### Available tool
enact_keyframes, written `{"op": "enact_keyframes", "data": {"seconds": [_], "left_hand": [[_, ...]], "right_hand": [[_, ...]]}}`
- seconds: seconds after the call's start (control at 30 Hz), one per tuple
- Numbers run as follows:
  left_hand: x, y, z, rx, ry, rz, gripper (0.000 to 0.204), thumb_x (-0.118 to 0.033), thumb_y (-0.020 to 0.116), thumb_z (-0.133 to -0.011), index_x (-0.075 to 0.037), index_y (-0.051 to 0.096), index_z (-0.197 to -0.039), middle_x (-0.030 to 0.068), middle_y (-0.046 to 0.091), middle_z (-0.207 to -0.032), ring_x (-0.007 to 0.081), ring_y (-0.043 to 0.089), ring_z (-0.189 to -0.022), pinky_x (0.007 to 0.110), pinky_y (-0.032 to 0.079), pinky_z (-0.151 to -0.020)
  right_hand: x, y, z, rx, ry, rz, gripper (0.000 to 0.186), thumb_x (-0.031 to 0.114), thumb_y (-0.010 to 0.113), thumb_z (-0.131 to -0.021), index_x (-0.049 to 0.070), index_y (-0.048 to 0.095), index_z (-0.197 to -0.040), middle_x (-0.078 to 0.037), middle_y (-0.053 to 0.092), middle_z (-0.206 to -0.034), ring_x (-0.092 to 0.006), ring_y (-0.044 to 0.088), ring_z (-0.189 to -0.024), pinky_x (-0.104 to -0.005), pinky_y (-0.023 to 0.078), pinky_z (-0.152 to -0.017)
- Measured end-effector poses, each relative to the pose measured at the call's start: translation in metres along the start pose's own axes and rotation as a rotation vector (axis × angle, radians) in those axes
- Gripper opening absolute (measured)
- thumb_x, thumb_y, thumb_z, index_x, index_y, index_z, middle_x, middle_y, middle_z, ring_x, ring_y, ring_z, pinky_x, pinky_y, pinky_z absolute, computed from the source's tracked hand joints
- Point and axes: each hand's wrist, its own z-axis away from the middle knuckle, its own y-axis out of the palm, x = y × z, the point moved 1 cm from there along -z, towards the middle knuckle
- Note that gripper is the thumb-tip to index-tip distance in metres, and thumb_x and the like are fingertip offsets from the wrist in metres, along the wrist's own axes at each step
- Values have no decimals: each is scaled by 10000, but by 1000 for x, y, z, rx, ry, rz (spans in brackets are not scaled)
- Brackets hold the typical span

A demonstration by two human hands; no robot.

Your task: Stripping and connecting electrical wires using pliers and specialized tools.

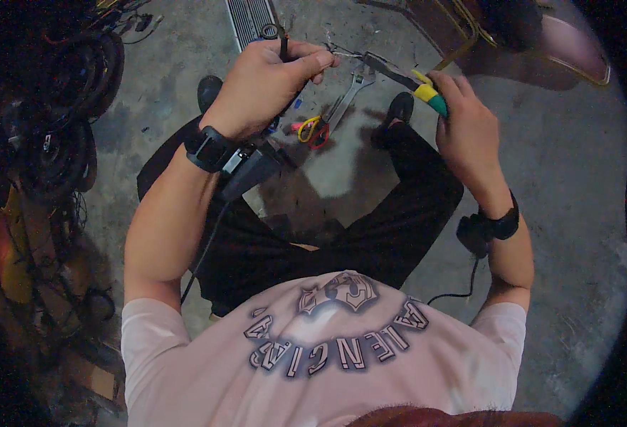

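Note:
My left hand point(267, 84) is closed around a thin black cable point(283, 47) whose bare end sticks out to the right past my thumb. My right hand point(469, 127) grips a pair of pliers point(406, 77) by their yellow and green handles. The plier jaws point left and meet the cable's bare wire tip just right of my left thumb. Both hands are raised over my knees above the concrete floor point(562, 171). Black bands sit on both wrists.
An adjustable wrench point(349, 96) and red-and-yellow-handled scissors point(313, 130) lie on the floor between my feet. A ribbed metal panel point(249, 20) lies ahead. Coiled cables and dark round parts pile up at the left point(57, 121). A chair frame point(470, 35) stands at the upper right.

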Motion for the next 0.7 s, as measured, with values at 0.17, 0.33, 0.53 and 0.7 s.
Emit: {"op": "enact_keyframes", "data": {"seconds": [0.17,0.33,0.53,0.7], "left_hand": [[-1,1,3,-23,26,-69,244,-270,682,-925,-38,708,-998,-37,648,-836,44,529,-712,196,405,-644],[5,0,5,7,41,11,237,-257,686,-922,-36,705,-1007,-35,649,-830,46,529,-703,200,400,-624],[5,0,9,24,7,-1,253,-258,689,-920,-34,707,-1036,-37,651,-833,40,508,-675,201,376,-593],[-9,3,17,21,-22,-120,238,-246,678,-924,-34,716,-1024,-42,647,-806,39,511,-667,210,390,-591]], "right_hand": [[-21,10,12,181,-180,-354,447,3,551,-800,71,554,-1241,-205,642,-1055,-316,661,-926,-409,535,-764],[-10,-8,8,790,241,-724,516,-16,509,-787,57,534,-1297,-140,659,-1022,-228,648,-879,-345,511,-766],[-10,-12,9,743,75,-843,531,-6,500,-786,61,532,-1312,-89,653,-1003,-191,620,-883,-332,504,-773],[-11,-17,7,797,40,-826,496,-7,510,-783,42,551,-1274,-96,660,-1009,-199,608,-951,-325,492,-822]]}}
